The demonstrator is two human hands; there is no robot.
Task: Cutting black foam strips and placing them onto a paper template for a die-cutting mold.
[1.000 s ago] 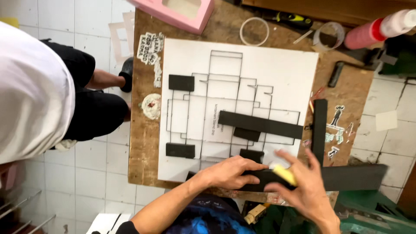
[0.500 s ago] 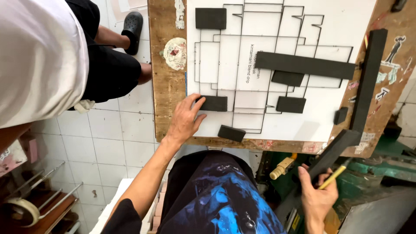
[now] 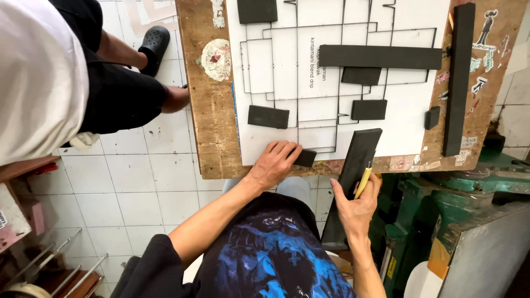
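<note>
My left hand (image 3: 274, 163) rests on the near edge of a white board (image 3: 342, 77) with black line drawings, its fingers touching a small black foam block (image 3: 305, 158). My right hand (image 3: 356, 205) grips a long black foam strip (image 3: 353, 176) together with a yellow-handled tool (image 3: 363, 182); the strip's far end lies on the board's near edge. More black foam pieces lie on the board: a long bar (image 3: 381, 57) and several small blocks (image 3: 268, 116).
The board lies on a worn wooden table (image 3: 207, 110) with stickers. A tall black strip (image 3: 458, 77) lies along the table's right side. A person in a white shirt and black shorts (image 3: 49, 72) stands at left on white tiles. A green machine (image 3: 469, 193) sits at right.
My left hand slid down from a block on the board to the small block at its near edge. My right hand brought the long strip up and left onto the board's edge.
</note>
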